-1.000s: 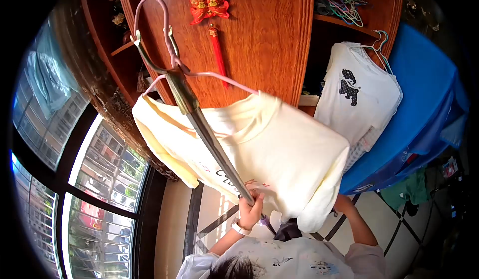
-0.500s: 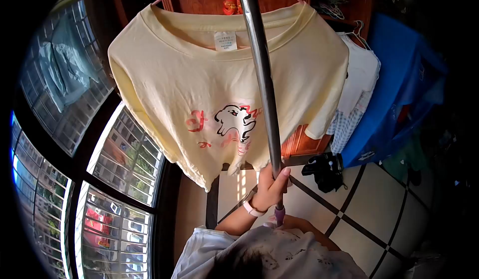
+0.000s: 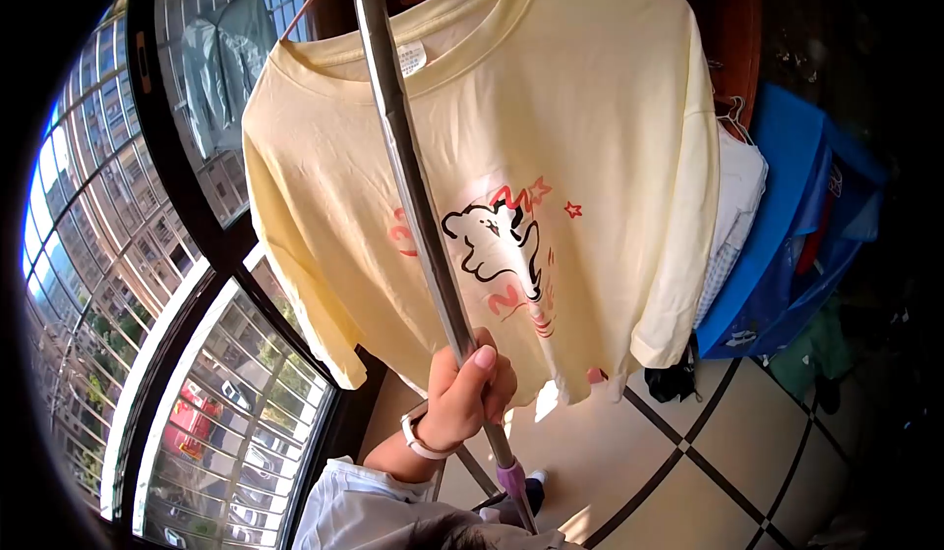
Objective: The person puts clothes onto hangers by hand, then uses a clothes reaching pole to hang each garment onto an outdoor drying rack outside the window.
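Observation:
My left hand (image 3: 472, 393), with a pale band on its wrist, is closed around a metal clothes pole (image 3: 408, 167). The pole slants up in front of a pale yellow T-shirt (image 3: 600, 108) and has a purple collar (image 3: 510, 478) below the hand. A white puppy-like figure with red marks is printed on the shirt's front. At the shirt's left shoulder shows part of a thin pink hanger (image 3: 313, 4); its hook is hidden or out of frame. I cannot make out my right hand.
Barred windows (image 3: 226, 442) line the left side, with a grey-blue garment (image 3: 228, 68) beyond the glass. At right hang white clothes (image 3: 739, 181) beside a large blue bag (image 3: 787, 226). A black object (image 3: 672, 381) lies on the tiled floor (image 3: 629, 471).
The view has turned left. The shirt appears larger and closer, its hem hanging lower, and its top runs out of frame. The pole leans more to the left, still in my left hand.

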Motion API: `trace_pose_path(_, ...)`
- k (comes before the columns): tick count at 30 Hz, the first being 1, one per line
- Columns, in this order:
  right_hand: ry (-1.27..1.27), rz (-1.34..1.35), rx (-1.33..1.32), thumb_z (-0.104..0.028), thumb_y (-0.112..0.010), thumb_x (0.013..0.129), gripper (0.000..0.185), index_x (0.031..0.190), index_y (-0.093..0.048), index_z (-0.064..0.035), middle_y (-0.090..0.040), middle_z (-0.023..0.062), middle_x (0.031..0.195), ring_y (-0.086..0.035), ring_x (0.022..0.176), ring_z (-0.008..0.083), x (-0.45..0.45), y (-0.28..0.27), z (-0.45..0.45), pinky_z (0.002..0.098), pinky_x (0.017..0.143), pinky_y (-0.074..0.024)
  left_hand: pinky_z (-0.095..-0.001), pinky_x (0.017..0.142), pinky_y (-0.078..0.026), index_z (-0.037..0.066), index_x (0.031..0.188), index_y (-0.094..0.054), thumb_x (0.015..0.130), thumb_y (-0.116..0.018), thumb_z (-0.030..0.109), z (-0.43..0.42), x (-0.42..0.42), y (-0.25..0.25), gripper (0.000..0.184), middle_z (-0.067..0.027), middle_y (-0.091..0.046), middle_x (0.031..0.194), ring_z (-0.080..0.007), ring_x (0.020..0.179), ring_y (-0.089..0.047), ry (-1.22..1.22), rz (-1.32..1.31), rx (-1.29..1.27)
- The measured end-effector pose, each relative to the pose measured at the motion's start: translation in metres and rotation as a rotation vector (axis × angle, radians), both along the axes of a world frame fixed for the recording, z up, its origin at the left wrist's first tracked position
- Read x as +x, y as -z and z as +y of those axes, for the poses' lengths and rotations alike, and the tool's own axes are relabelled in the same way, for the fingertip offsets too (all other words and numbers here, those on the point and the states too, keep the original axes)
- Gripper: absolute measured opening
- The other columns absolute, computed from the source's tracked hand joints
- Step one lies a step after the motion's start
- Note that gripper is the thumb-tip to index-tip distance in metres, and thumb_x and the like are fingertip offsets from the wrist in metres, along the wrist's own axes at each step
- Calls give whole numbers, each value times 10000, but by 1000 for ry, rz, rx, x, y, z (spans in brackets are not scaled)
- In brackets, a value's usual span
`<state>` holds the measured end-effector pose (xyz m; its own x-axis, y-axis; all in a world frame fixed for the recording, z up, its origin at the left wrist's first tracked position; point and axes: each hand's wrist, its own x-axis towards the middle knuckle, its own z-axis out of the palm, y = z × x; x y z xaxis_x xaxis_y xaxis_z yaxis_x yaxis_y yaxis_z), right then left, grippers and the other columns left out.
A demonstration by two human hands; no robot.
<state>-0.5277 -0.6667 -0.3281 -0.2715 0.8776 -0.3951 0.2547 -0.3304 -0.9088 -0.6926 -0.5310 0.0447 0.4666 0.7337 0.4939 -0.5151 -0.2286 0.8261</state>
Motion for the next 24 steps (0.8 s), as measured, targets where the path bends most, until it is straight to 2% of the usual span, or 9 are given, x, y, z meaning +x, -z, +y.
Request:
trace_pose_path(4,24,-24,56,-175,-697,705,414,1016,-482,-5,-565,76,960,-518,902,147,-36,6,-21,292,800,-411,-239,365,-266,103,643,-335,885,-377,344,-29,-39,-25,344,6,-321,360,-101,277,-302,-39,19,48)
trace_pose_path(6,31,-33,69,-176,-696,707,391,991,-492,-2,-571,74,941,-523,887,145,-54,4,-30,291,791,-415,-232,346,-253,111,642,-335,881,-380,346,-42,-58,-38,338,17,-316,353,-94,272,-300,-7,-56,74)
trace_pose_path(7,27,-34,77,-177,-695,707,379,979,-498,-1,-574,72,931,-526,879,144,-63,3,-33,290,786,-417,-230,347,-272,98,640,-317,881,-375,297,-46,-74,-41,318,-11,-334,369,-104,295,-328,93,-111,23)
trace_pose_path(11,25,-40,90,-181,-693,710,336,931,-519,3,-585,67,894,-536,848,140,-106,2,-44,289,768,-424,-232,330,-276,124,601,-326,855,-411,357,-65,-129,-65,355,15,-331,348,-87,264,-297,150,-189,13)
trace_pose_path(12,24,-39,85,-181,-692,710,326,919,-525,4,-588,66,885,-539,840,139,-117,4,-45,288,763,-425,-239,353,-342,93,681,-396,891,-356,337,-57,-146,-68,324,-24,-440,444,-109,334,-416,359,-282,75)
trace_pose_path(14,17,-46,73,-183,-691,712,306,895,-535,6,-594,64,866,-544,824,137,-140,10,-50,287,754,-429,-227,361,-303,139,613,-326,864,-345,409,-67,-175,-82,369,22,-326,346,-87,264,-302,95,-181,-16)
trace_pose_path(21,39,25,-34,-189,-688,716,252,811,-573,14,-615,55,800,-562,770,131,-275,61,-48,284,722,-441,-248,402,-365,93,689,-333,906,-280,355,-23,-323,-118,345,-6,-351,416,-111,316,-334,11,-162,228)
trace_pose_path(23,116,135,-82,-191,-687,717,241,787,-584,16,-620,53,781,-567,754,129,-338,87,-44,283,713,-445,-255,462,-404,73,764,-372,913,-292,315,-5,-374,-141,295,-39,-442,545,-130,418,-425,1,-250,259)
trace_pose_path(24,166,223,-98,-192,-686,718,237,775,-589,17,-623,51,772,-569,746,128,-373,103,-37,282,708,-447,-287,580,-407,60,904,-360,895,-337,324,11,-403,-144,265,-72,-457,721,-162,577,-464,-8,-243,277)
